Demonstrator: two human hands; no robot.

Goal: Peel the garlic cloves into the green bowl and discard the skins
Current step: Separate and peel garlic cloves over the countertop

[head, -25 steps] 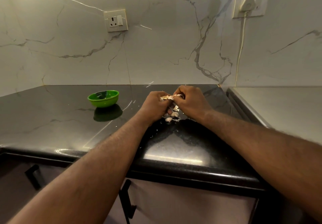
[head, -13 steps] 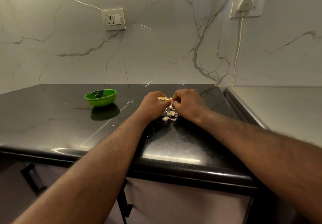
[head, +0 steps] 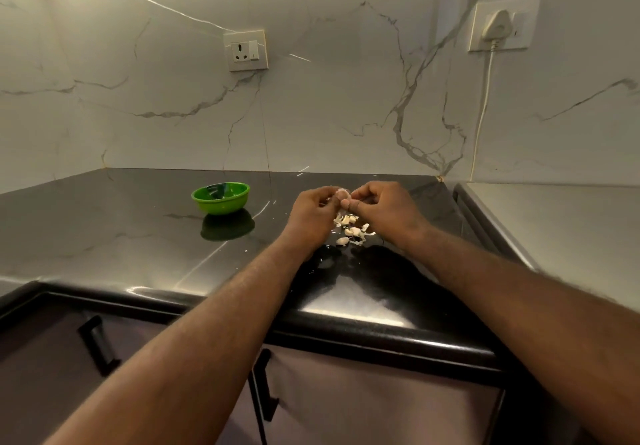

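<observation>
- Head view: both my forearms reach out over the black countertop (head: 121,236), and my hands meet just above it, a little right of the middle.
- My left hand (head: 313,214) is curled, thumb and fingertips pinching one garlic clove (head: 343,196) from its 9 o'clock side.
- My right hand (head: 384,207) is curled too, thumb and forefinger nipping the same clove from its 3 o'clock side. The two sets of fingertips touch around it.
- Only a pale sliver of the clove shows between my fingers. I cannot tell how much skin is on it.
- At 6 o'clock from the held clove, a small heap of loose cloves and papery skins (head: 351,231) lies on the counter between my wrists. Which bits are peeled is too small to tell.
- The green bowl (head: 221,205) stands upright on the counter at 9 o'clock from my left hand, well apart from it. I cannot make out what lies inside.
- On the marble wall at 12 o'clock from the bowl sits a socket (head: 246,50).
- At 1 o'clock from my right hand a white plug (head: 497,25) sits in a second socket, its cable (head: 483,108) hanging down the wall.
</observation>
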